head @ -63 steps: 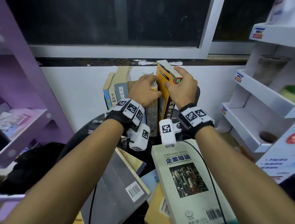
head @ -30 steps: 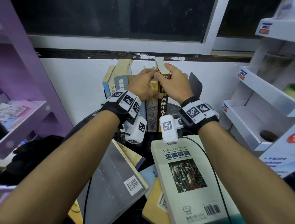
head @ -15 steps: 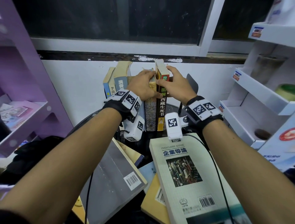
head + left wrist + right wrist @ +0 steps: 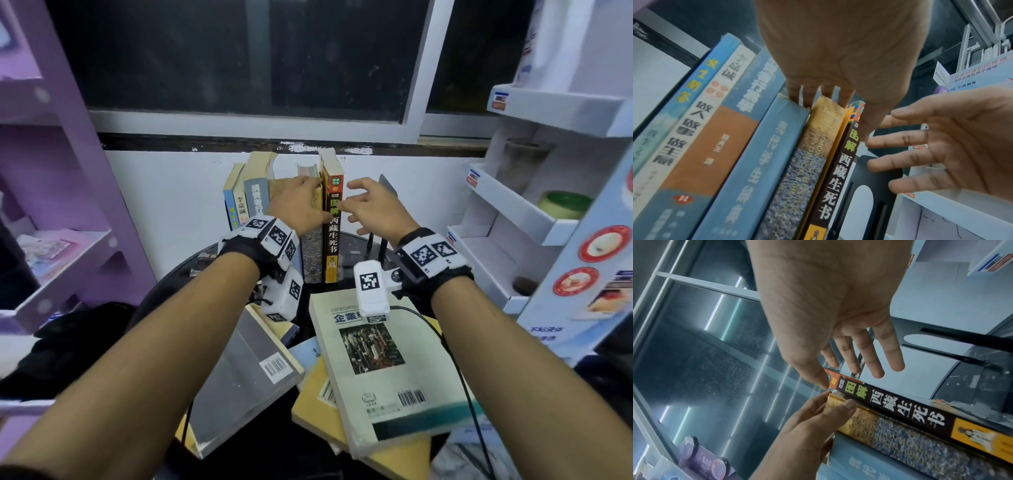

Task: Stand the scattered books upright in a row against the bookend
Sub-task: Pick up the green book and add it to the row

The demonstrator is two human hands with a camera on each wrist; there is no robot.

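Several books stand in a row at the back of the dark round table [image 4: 191,270]. The rightmost is a black-spined yellow book [image 4: 332,226] [image 4: 836,175] [image 4: 900,408], upright beside a mottled-spine book [image 4: 312,253] [image 4: 890,439]. My left hand [image 4: 301,205] [image 4: 809,426] grips the row's top, fingers over the page edges, thumb on the mottled spine. My right hand [image 4: 366,209] [image 4: 951,138] hovers just right of the black-spined book, fingers spread, holding nothing. The black bookend [image 4: 386,183] [image 4: 863,175] stands behind it.
Books lie flat in front: a pale green one [image 4: 387,370], a grey one [image 4: 246,370], a yellow one [image 4: 318,407] underneath. A purple shelf [image 4: 68,205] stands left, a white shelf unit [image 4: 513,212] right. A black cable [image 4: 455,359] crosses the green book.
The black-spined book went from tilted to upright in the row. My right hand let go of it and drew slightly right, fingers spread. The left hand stayed on the row's top.
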